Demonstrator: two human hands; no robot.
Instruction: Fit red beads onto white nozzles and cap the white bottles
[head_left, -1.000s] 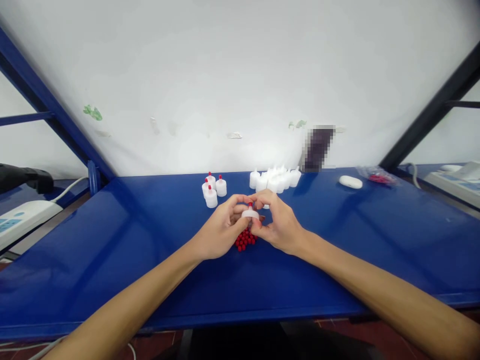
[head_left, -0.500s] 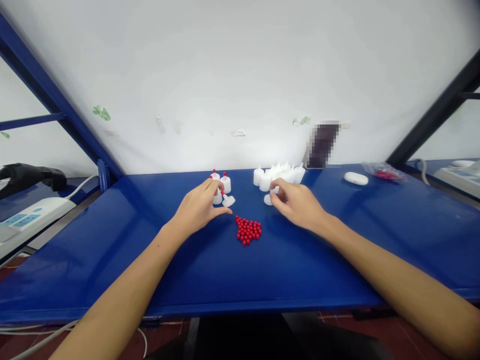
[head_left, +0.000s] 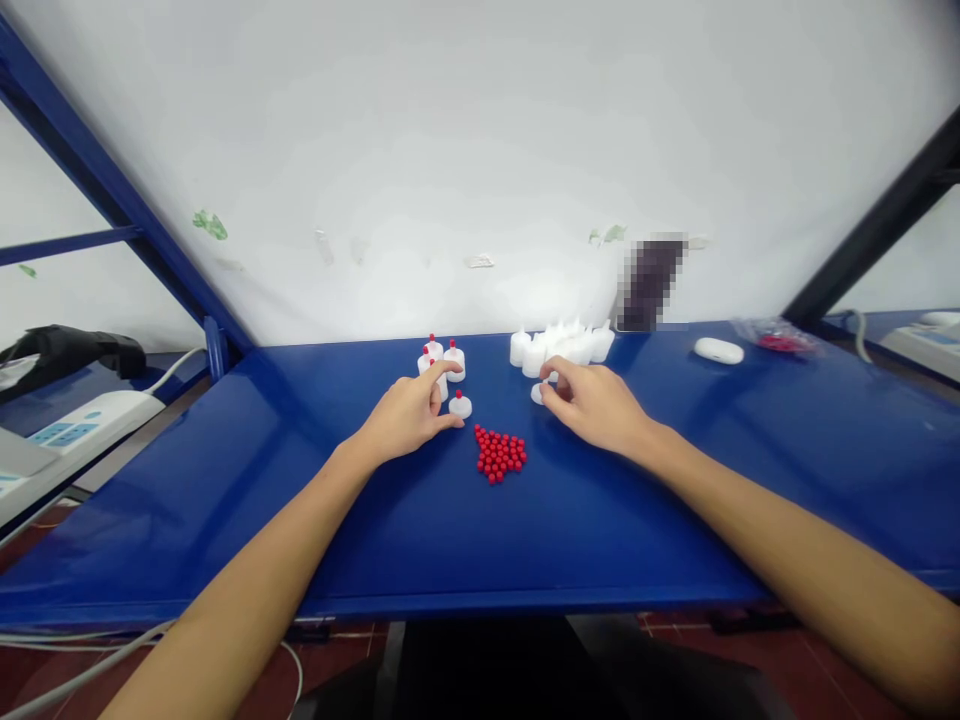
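My left hand [head_left: 411, 412] is open, its thumb and index finger spread on either side of a white nozzle cap [head_left: 460, 407] with a red tip. That cap stands upright on the blue table. Behind the fingers is a cluster of white nozzle caps with red tips [head_left: 454, 362], partly hidden by my hand. My right hand [head_left: 592, 402] is closed in a pinch on another white nozzle cap [head_left: 538, 393], whose upper part the fingers hide. Small red tips [head_left: 501, 455] lie in a loose pile between my hands. Beyond my right hand are several white nozzle caps without red tips [head_left: 574, 345].
A phone [head_left: 651, 285] leans against the wall at the back. On the right of the blue table [head_left: 480, 560] lie a white oval case [head_left: 718, 350] and a clear bag with red pieces [head_left: 778, 338]. A white power strip [head_left: 82, 430] is at the left, beyond the table edge.
The red-tipped nozzle cap by my left hand was tilted and now stands upright. My left fingers have spread away from it. My right hand keeps nearly the same place.
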